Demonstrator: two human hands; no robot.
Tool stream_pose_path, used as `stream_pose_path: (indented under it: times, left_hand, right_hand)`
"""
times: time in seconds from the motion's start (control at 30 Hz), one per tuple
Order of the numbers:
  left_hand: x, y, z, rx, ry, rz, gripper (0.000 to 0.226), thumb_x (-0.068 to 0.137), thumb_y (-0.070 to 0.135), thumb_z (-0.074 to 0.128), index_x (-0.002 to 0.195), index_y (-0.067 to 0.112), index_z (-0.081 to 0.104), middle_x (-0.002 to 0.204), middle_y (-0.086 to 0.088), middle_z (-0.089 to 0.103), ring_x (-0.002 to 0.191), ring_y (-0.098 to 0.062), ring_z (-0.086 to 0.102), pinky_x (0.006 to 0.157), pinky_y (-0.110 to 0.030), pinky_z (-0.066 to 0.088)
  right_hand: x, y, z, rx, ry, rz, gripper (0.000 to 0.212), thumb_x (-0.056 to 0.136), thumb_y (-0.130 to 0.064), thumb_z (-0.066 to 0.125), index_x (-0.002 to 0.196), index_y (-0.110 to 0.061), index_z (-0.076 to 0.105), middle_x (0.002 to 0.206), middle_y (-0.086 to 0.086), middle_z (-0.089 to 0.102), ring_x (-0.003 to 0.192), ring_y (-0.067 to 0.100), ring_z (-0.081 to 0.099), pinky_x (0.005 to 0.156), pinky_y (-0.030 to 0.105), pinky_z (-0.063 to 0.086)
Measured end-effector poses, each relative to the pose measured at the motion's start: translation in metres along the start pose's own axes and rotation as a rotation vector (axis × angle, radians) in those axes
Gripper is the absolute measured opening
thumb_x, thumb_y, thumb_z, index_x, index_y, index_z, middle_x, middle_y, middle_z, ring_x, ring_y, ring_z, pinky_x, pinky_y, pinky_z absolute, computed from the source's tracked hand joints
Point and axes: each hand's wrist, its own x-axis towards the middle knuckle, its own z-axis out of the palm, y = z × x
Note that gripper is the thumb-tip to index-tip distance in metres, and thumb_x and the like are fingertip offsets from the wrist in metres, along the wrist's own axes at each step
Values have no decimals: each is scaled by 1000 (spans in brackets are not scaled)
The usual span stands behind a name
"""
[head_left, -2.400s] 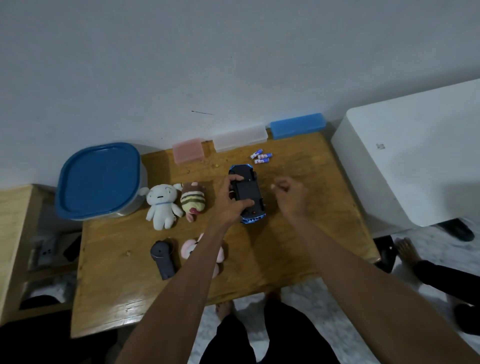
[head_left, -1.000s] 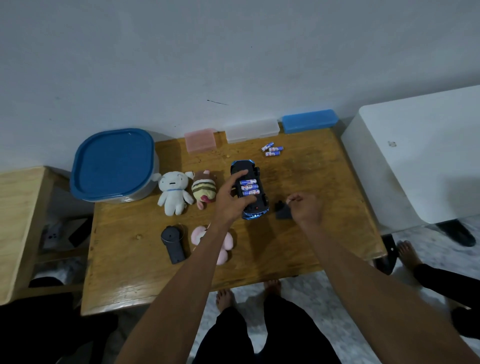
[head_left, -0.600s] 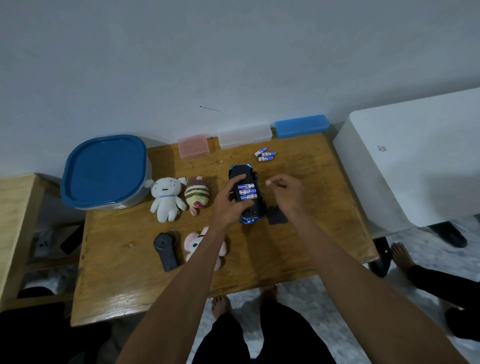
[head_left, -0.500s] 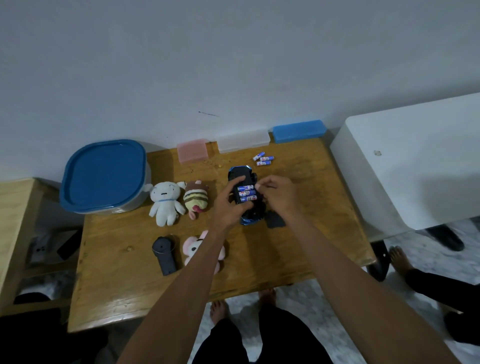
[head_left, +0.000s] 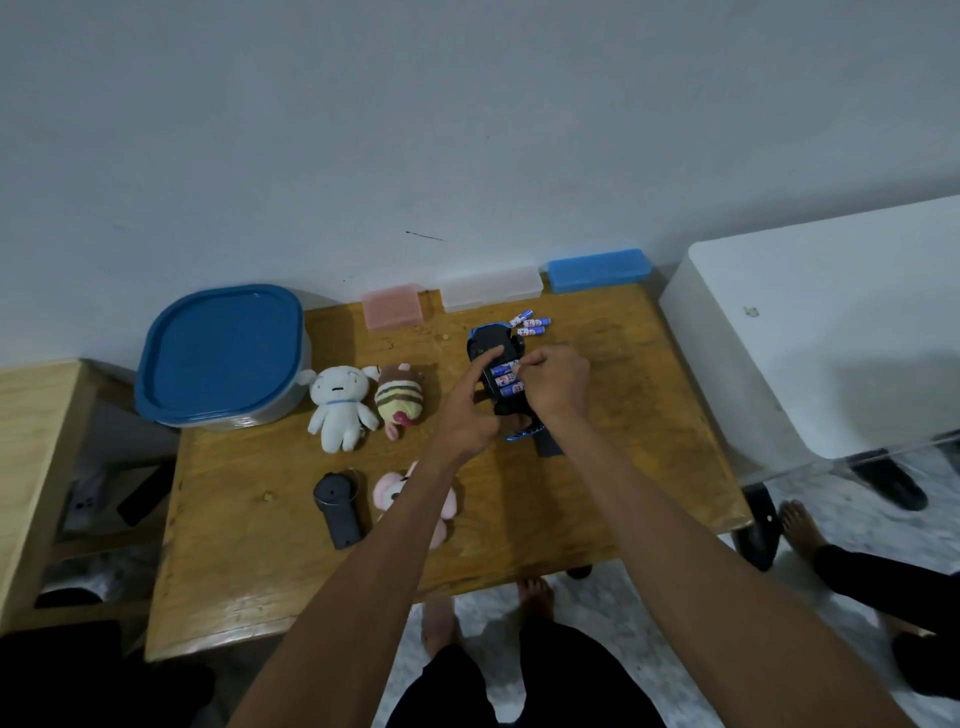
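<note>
Three batteries (head_left: 506, 381) lie in the toy car (head_left: 487, 342) near the far edge of the table (head_left: 249, 551); left hand (head_left: 467, 415) grips it, right hand (head_left: 558, 387) pinches one.

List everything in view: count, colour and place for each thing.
toy car: one, blue-black, upside down, mid-table
fitted batteries: three, blue-white, in the car's underside
loose batteries: three, blue-white, behind the car
cover: one, dark, right of the car
white plush: one, white, left of the car
striped plush: one, brown-yellow, beside the white one
pink plush: one, pink, under the left forearm
remote: one, black, left of pink plush
tub: one, blue lid, table's far-left corner
boxes: three, pink, clear, blue, along the wall
table: one, wooden, under everything
left hand: one, grips the car
right hand: one, fingers pinch the top fitted battery
</note>
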Motion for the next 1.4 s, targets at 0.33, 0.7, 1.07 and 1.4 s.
stream_pose_path:
  times: [0.33, 0.7, 1.07, 1.4]
  left_hand:
    - [-7, -4, -8, -31, 17, 6, 95, 66, 4, 91, 145, 34, 46, 133, 11, 55, 116, -16, 61, 90, -45, 60]
    - [-7, -4, -10, -70, 16, -1, 92, 64, 4, 93, 141, 30, 50, 136, 3, 57, 113, -9, 62, 87, -35, 61]
    - [0, -4, -27, -36, -55, 51, 93, 69, -16, 76, 146, 25, 47, 140, 0, 56, 124, -15, 57, 87, -26, 57]
    - [0, 5, -31, -24, -48, 107, 91, 72, -15, 78, 148, 23, 45, 140, 5, 53, 111, 8, 60, 89, -27, 58]
  right_hand:
    - [-9, -7, 1, 179, -37, 67, 12, 85, -21, 77, 87, -12, 69, 95, 4, 72, 87, 17, 69, 73, 29, 59]
    - [-18, -20, -8, 342, 49, -105, 17, 87, -6, 69, 101, -15, 66, 96, -2, 67, 86, 9, 65, 68, 19, 52]
    - [-18, -16, -4, -331, -156, -399, 22, 87, -27, 70, 109, -23, 74, 105, 1, 62, 88, 13, 61, 71, 25, 52]
    - [-33, -44, 0, -471, 16, -366, 18, 86, -35, 66, 97, -27, 77, 80, -5, 70, 67, 11, 56, 48, 19, 31]
